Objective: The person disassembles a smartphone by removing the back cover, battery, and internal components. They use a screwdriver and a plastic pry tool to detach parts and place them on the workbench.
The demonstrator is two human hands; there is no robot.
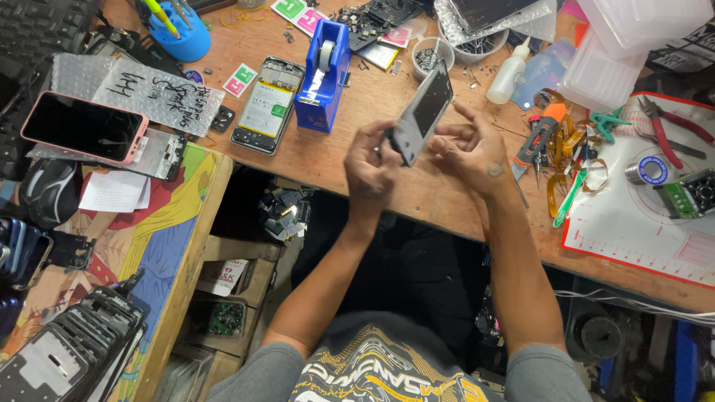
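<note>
Above the wooden bench (328,160), both the left hand (369,167) and right hand (469,149) pinch a tilted phone frame (424,112) between them.

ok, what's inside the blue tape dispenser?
The blue tape dispenser holds a pale tape roll near its top, partly sunk between the side walls. The roll's lower half and the core are hidden by those walls.
</note>
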